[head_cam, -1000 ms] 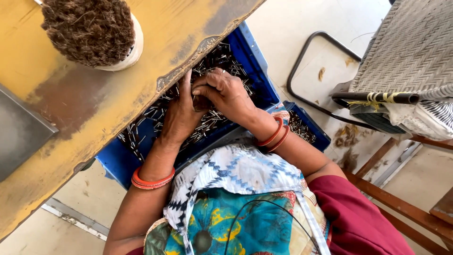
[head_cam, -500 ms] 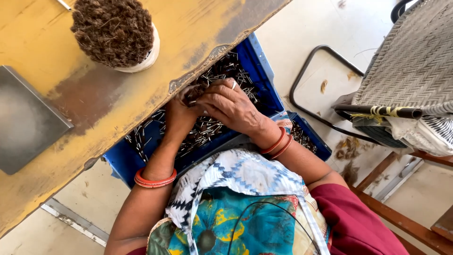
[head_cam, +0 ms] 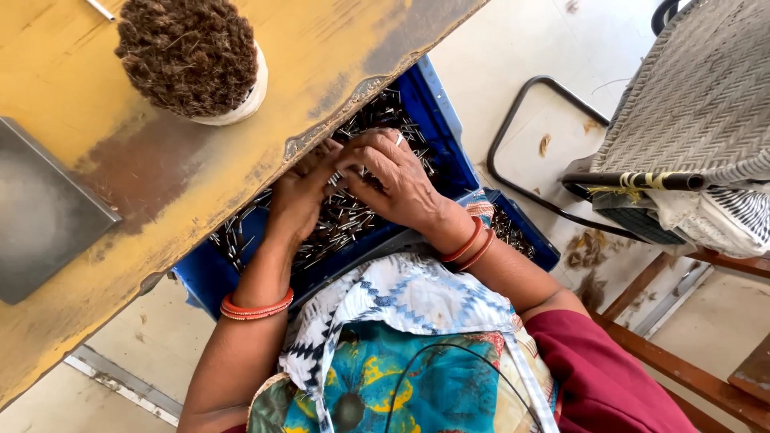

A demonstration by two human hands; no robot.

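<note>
Hands: both down in the blue crate [head_cam: 437,112], close together among the metal pins [head_cam: 337,220].
Left hand [head_cam: 298,200]: palm down on the pins, fingertips pushed in under the counter's edge; whether it grips any I cannot tell.
Right hand [head_cam: 393,180]: fingers curled and bunched over a cluster of pins, just beside the left hand, touching it at the fingertips.
Change: a second ago the hands lay further back in the crate; now they have slid toward the far end, under the counter lip, and drawn tighter together, which reads as gathering a bunch.
Pins: loose, thin and silvery, heaped across the crate floor on the person's lap.
Counter [head_cam: 337,48]: worn yellow, far side of the crate.
Bowl [head_cam: 192,60]: white, piled with brown fibre, on the counter at far left.
Tray [head_cam: 44,212]: grey metal, left edge.
Chair [head_cam: 698,104]: woven, at right.
</note>
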